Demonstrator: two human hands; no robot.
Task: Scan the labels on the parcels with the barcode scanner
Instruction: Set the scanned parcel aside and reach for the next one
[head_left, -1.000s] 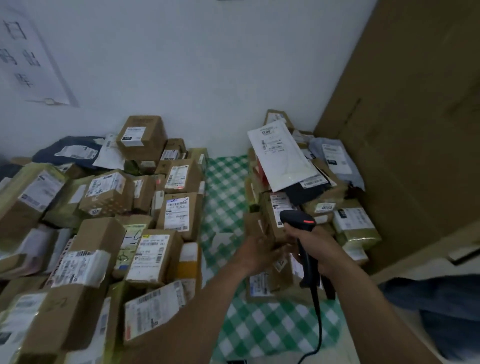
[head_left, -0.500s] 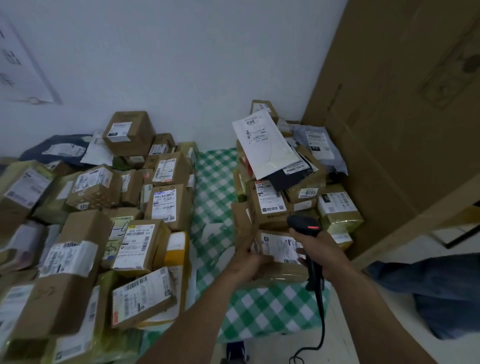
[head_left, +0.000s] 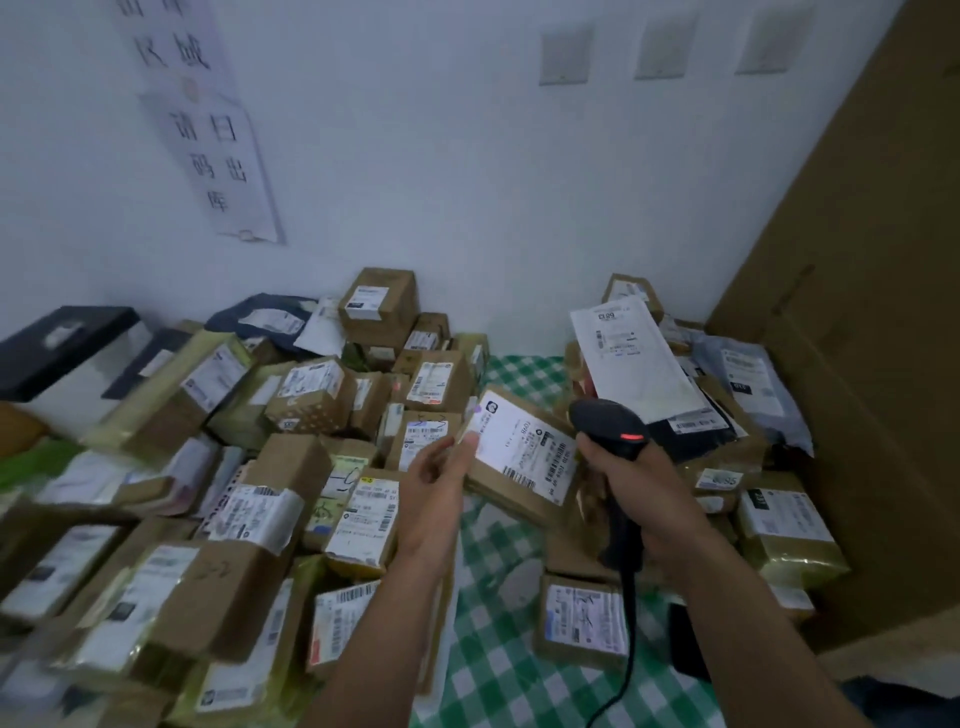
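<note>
A left hand (head_left: 434, 486) pinches a brown cardboard parcel with a white shipping label (head_left: 524, 457) by its left edge, holding it above a green-and-white checked cloth (head_left: 493, 675). Just right of the parcel, the right hand (head_left: 641, 488) is wrapped around the handle of a black handheld barcode scanner (head_left: 608, 421), whose red light is lit. The label's print is too blurred to read. A white paper wall sign (head_left: 218, 161) reads 请扫码出库. Heaped cardboard parcels (head_left: 218, 519) lie on both sides of the hands.

2 hands (head_left: 435, 480) (head_left: 634, 483), 1 barcode scanner (head_left: 609, 427), 1 held parcel (head_left: 524, 449), 3 wall plates (head_left: 564, 56)
</note>
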